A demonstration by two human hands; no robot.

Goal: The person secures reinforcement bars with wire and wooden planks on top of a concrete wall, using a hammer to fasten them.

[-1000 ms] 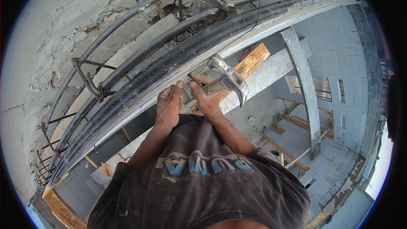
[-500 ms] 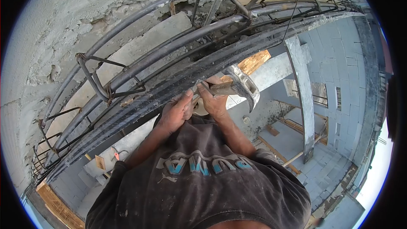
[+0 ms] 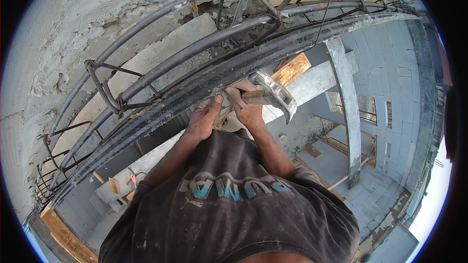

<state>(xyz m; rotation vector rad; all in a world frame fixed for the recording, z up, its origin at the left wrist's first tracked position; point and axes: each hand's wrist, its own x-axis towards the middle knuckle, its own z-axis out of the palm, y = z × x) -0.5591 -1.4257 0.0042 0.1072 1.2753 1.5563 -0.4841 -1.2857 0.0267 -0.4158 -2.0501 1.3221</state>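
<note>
In front of my chest, my right hand (image 3: 247, 113) is closed around a claw hammer (image 3: 253, 97), just below its head. The worn metal head and curved claw point right. A thin grey strip shows at the fingers of this hand. Close on the left is my left hand (image 3: 204, 118), its fingers curled and its thumb pointing up; I cannot tell what it holds. Both hands are beside the lower edge of a long dark board (image 3: 190, 92) that curves across the view.
Beyond the board runs a cage of steel rebar (image 3: 195, 45) tied with wire, next to a rough concrete wall (image 3: 73, 44). A wooden block (image 3: 292, 68) and an upright metal-grey plank (image 3: 346, 112) stand to the right. Far below are a floor and a grey block wall (image 3: 385, 68).
My left hand has drawn slightly left, away from my right hand, and its thumb has lifted. My right hand keeps its grip on the hammer. The view has shifted a little.
</note>
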